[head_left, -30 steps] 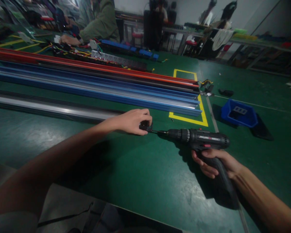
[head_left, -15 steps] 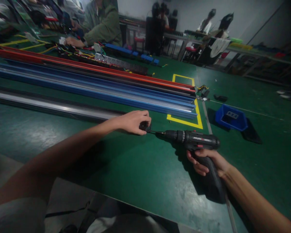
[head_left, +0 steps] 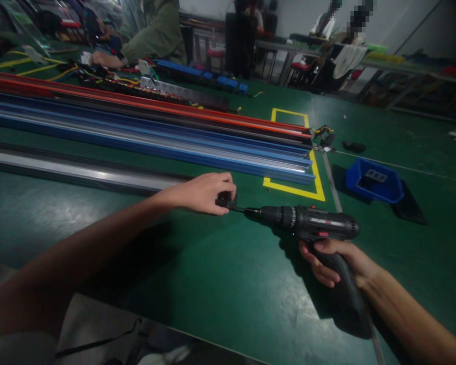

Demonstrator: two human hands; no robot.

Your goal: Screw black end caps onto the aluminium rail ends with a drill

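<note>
My left hand (head_left: 209, 192) grips a small black end piece (head_left: 225, 199) at the right end of a long black-and-silver rail (head_left: 99, 175). In my right hand (head_left: 338, 261) is a black cordless drill (head_left: 323, 223), the fingers wrapped round its handle. The drill lies level and points left. Its long thin bit (head_left: 243, 209) reaches the black piece beside my left fingertips. The exact spot where the tip meets the piece is too small to make out.
Behind the rail lie blue rails (head_left: 213, 147) and an orange rail (head_left: 175, 107), ending near yellow tape (head_left: 294, 191). A blue bin (head_left: 372, 180) stands at right. Wires (head_left: 99, 76) and a blue strip (head_left: 197, 72) lie further back, near another person's sleeve (head_left: 159, 38).
The view has shifted a little, so the drill and bin appear slightly further right. My left hand keeps its grip on the end piece, and the bit stays against it.
</note>
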